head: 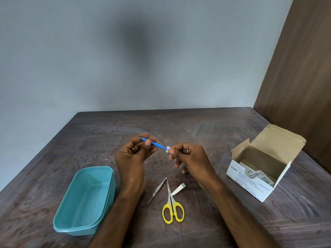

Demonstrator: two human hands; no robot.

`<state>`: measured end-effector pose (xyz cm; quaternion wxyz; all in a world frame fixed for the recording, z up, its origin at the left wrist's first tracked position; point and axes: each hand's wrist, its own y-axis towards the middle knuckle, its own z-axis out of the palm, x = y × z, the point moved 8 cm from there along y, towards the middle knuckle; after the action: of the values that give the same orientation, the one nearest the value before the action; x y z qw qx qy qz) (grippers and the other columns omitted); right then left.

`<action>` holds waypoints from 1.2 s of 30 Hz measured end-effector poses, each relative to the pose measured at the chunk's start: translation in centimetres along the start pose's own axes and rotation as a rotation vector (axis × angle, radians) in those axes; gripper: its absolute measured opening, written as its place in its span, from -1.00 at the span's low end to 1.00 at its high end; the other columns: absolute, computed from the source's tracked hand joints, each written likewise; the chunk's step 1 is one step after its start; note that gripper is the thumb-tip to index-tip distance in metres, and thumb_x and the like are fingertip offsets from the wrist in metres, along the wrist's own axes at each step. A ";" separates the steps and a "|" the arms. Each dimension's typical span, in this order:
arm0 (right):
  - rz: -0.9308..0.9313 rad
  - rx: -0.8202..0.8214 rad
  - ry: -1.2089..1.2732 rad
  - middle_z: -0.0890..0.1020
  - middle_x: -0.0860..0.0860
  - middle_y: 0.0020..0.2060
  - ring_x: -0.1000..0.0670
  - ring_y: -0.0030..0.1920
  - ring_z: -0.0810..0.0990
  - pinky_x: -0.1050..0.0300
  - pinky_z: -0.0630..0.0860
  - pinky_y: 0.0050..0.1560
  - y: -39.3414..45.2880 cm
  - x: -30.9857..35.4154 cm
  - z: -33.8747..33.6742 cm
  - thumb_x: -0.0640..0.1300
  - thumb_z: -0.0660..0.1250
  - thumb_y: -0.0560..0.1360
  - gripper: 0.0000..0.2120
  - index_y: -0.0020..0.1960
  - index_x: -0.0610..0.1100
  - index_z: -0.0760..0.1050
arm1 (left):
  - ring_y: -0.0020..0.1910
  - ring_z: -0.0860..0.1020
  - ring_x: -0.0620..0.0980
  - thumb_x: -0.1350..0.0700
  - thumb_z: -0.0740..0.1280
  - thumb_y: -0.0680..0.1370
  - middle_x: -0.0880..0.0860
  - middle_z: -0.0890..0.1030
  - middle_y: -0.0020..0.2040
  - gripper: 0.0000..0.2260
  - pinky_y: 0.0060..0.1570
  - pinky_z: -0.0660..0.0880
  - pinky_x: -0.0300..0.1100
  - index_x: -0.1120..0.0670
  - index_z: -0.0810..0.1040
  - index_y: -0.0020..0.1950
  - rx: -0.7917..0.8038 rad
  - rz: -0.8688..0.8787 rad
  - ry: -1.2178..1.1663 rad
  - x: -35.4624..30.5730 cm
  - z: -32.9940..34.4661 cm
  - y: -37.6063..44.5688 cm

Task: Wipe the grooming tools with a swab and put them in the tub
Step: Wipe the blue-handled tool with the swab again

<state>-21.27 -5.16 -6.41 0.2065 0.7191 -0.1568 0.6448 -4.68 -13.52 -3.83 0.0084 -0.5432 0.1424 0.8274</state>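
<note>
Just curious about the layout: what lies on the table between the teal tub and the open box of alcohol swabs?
In the head view, tweezers, yellow-handled scissors and a nail clipper lie between the tub and the box.

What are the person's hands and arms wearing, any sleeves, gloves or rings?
No sleeves or gloves show: both forearms are bare to the frame's edge. The left hand wears a ring on one finger, and the right hand wears a metal band too. No watch or bracelet is visible.
</note>
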 end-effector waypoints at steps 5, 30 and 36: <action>-0.002 -0.021 -0.003 0.73 -0.04 -0.25 0.04 -0.39 0.57 0.20 0.43 -0.49 0.0 -0.1 -0.3 -0.08 0.47 0.51 -0.89 -0.09 -0.12 0.68 | -0.03 0.70 0.12 0.31 0.39 0.50 0.15 0.72 -0.09 -0.82 -0.11 0.67 -0.09 0.26 0.62 0.09 -0.016 -0.006 0.000 0.2 -0.2 0.2; 0.026 -0.309 0.392 0.70 -0.06 -0.24 0.05 -0.33 0.60 0.14 0.51 -0.44 0.0 -0.3 -2.8 -0.07 0.44 0.52 -0.85 -0.06 -0.17 0.67 | -0.36 0.61 -0.12 0.21 0.54 0.40 0.00 0.71 -0.32 -0.93 -0.36 0.55 -0.20 0.06 0.72 -0.18 0.237 -0.074 0.481 2.2 2.0 -0.6; 0.054 -0.162 0.346 0.73 -0.07 -0.19 0.03 -0.20 0.67 0.14 0.53 -0.31 0.0 -0.7 -0.7 -0.06 0.47 0.47 -0.82 0.01 -0.14 0.71 | -0.42 0.57 -0.11 0.26 0.53 0.40 0.06 0.68 -0.37 -0.93 -0.38 0.52 -0.21 0.13 0.72 -0.15 0.304 -0.085 0.449 2.2 2.9 -1.4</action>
<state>-21.96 -4.82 -7.00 0.2702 0.5739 -0.1897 0.7494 -7.95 -11.77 -5.06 0.0929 -0.7109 0.2405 0.6544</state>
